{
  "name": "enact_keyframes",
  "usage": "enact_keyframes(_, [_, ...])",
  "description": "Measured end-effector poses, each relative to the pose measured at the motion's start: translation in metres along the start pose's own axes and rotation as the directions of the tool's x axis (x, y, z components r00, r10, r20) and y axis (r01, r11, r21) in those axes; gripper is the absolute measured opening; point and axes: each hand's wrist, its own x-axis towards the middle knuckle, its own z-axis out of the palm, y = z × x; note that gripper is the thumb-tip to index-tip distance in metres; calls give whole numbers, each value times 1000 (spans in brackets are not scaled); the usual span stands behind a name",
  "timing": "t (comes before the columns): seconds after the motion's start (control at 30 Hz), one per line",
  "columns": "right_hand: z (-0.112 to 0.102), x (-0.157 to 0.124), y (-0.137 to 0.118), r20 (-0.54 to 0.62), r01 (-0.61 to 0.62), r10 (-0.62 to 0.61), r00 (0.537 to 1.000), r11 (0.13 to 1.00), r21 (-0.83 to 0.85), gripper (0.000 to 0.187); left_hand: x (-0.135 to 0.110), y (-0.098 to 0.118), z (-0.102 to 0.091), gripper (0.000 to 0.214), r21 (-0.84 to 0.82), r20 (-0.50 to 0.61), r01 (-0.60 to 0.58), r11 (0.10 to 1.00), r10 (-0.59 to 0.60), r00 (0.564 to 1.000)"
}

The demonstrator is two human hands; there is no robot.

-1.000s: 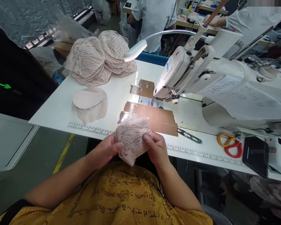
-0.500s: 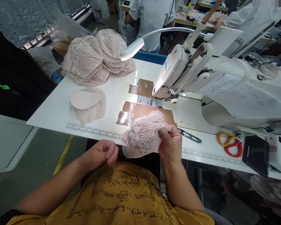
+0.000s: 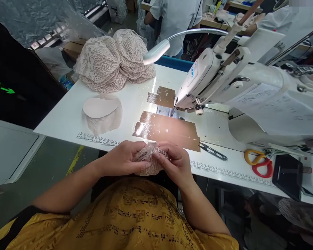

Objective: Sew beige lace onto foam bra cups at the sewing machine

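Note:
A pale pink lace cup (image 3: pixel 151 166) is bunched between my two hands at the table's front edge. My left hand (image 3: pixel 125 158) grips its left side, thumb lying across the lace. My right hand (image 3: pixel 176 161) is closed on the other side, its thumb pressed into the lace near the top. The fingertips behind the lace are hidden. Beyond my hands, brown tape (image 3: pixel 169 130) covers the table in front of the sewing machine's needle area (image 3: pixel 174 111). Black thread snips (image 3: pixel 214 151) lie right of the tape.
A tall pile of lace cups (image 3: pixel 101 64) stands at the back left. Nearer lies a sheer piece with a white oval pad (image 3: pixel 100 107). Orange-and-red-handled scissors (image 3: pixel 262 168) and a black device (image 3: pixel 287 177) sit at right. A lamp (image 3: pixel 156 52) overhangs the table; a person (image 3: pixel 174 26) is behind it.
My left hand has moved right and taken hold of the lace cup. The cup, spread out in my right hand before, is now drawn lower and gathered between both hands. The view has shifted slightly.

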Motion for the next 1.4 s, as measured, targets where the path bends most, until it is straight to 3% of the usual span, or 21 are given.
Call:
enact_keyframes(0.07, [-1,1,-1,-47,-16,14,999,999,-45,9,2,0,0,17,-36,22,-30,999,31,999])
enact_keyframes(0.23, [0,6,-3,-133,-56,43,990,994,-97,15,6,2,-6,19,-59,-45,-49,997,46,998])
enact_keyframes(0.6, [-1,12,-1,-116,-110,100,988,991,-79,16,18,1,-7,25,-170,-48,-27,985,19,999])
enact_keyframes(0.87, [-8,17,4,-70,-201,205,976,978,53,19,29,-6,-8,26,-330,-43,18,944,-35,998])
enact_keyframes(0.97, [-9,19,9,-38,-287,298,954,943,168,25,35,-8,-2,24,-492,-52,29,870,-62,997])
enact_keyframes(1.13, [-12,29,19,48,-426,448,893,803,416,31,45,-15,11,31,-833,-1,115,542,-209,978])
enact_keyframes(1.2, [-20,30,21,23,-422,465,885,780,462,30,48,-17,4,32,-873,-30,104,477,-266,964])
enact_keyframes(1.27, [-34,30,21,-30,-396,461,887,793,463,27,48,-18,-16,28,-849,-162,36,527,-326,931])
enact_keyframes(1.3, [-43,28,20,-57,-381,451,891,809,447,25,48,-17,-28,26,-800,-270,-6,600,-352,896])
enact_keyframes(1.37, [-61,25,17,-111,-350,420,901,853,387,21,48,-12,-55,22,-562,-546,-50,825,-326,772])
enact_keyframes(1.4, [-69,24,14,-137,-336,401,906,876,345,20,50,-9,-66,20,-334,-678,-17,943,-228,699])
